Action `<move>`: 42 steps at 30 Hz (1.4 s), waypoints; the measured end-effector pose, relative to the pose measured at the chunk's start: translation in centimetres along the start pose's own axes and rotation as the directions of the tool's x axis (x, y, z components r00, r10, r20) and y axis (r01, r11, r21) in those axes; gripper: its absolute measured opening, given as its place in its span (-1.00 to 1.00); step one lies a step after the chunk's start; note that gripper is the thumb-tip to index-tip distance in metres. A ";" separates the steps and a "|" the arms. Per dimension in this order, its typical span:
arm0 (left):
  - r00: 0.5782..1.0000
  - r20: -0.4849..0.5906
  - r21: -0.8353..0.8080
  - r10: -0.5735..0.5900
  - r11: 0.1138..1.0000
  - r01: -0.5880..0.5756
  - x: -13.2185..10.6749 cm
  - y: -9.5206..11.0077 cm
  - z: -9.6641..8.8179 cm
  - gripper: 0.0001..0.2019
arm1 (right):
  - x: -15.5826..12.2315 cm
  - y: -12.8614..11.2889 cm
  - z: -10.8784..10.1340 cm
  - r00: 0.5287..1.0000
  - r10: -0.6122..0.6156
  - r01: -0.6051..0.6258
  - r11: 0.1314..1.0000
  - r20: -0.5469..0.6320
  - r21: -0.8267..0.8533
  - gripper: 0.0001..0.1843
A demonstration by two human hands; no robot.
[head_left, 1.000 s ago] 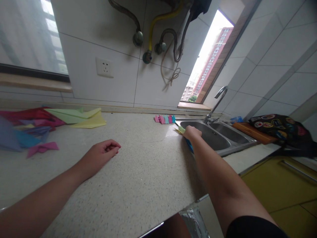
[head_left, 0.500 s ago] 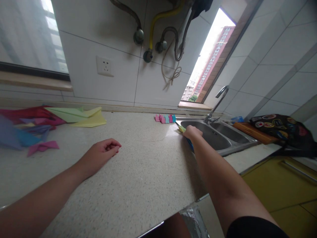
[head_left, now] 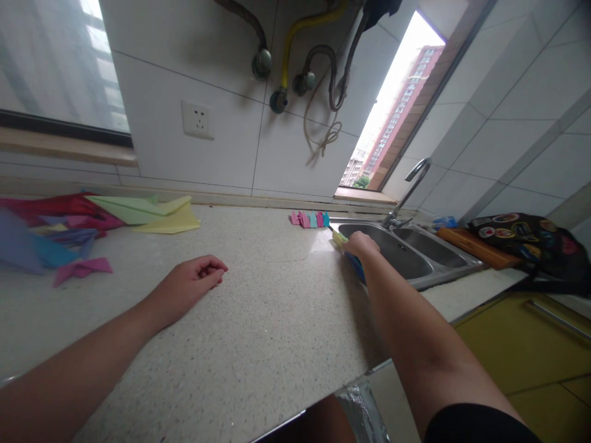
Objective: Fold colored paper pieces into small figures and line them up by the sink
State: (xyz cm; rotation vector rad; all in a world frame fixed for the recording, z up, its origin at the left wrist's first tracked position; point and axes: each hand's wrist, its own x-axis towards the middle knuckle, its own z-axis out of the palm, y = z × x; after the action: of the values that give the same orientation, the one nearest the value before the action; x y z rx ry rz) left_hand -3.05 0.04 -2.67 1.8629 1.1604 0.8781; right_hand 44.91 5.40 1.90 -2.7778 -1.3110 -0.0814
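Observation:
My right hand (head_left: 363,244) reaches to the near left corner of the sink. Its fingers are closed at a small yellow-green paper piece (head_left: 339,239), which shows at their left side; the fingertips are partly hidden. Below that hand lies a blue item (head_left: 354,266), mostly covered by the hand and forearm. Just left of the sink stands a row of small folded paper shapes (head_left: 310,219) in pink, teal, magenta and blue. My left hand (head_left: 196,280) rests on the counter with its fingers curled in, and nothing shows in them.
Folded papers lie at the left: a pale green and yellow paper plane (head_left: 157,215), a pink folded piece (head_left: 83,269), and blue and red sheets. The steel sink (head_left: 427,288) with its tap (head_left: 418,172) is at the right, beside a wooden board (head_left: 475,247) and a dark patterned bag (head_left: 521,240).
The view has shifted very slightly. My right hand stays by the sink corner with the yellow-green paper, and my left hand keeps its place on the counter.

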 end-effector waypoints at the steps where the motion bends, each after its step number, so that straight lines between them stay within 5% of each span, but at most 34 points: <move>1: 1.000 -0.001 -0.001 -0.001 1.000 0.001 0.0 0.0 0.0 -0.76 | 0.0 0.1 0.0 1.000 -0.010 0.010 1.000 0.003 0.001 -0.40; 33: 1.000 0.005 0.010 0.005 1.000 -0.005 0.2 -0.6 0.0 -0.75 | 1.1 0.8 0.8 0.993 -0.109 0.104 0.990 0.047 0.094 -0.65; 42: 1.000 0.009 0.008 0.000 1.000 0.000 0.2 -0.5 0.0 -0.75 | 0.2 1.0 0.0 0.999 -0.053 0.054 0.994 -0.007 0.092 -0.49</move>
State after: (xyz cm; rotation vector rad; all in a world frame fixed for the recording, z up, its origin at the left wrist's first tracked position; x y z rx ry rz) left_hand -3.16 0.37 -3.11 1.8708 1.1603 0.8658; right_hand 45.76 4.91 1.91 -2.6655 -1.3522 -0.0294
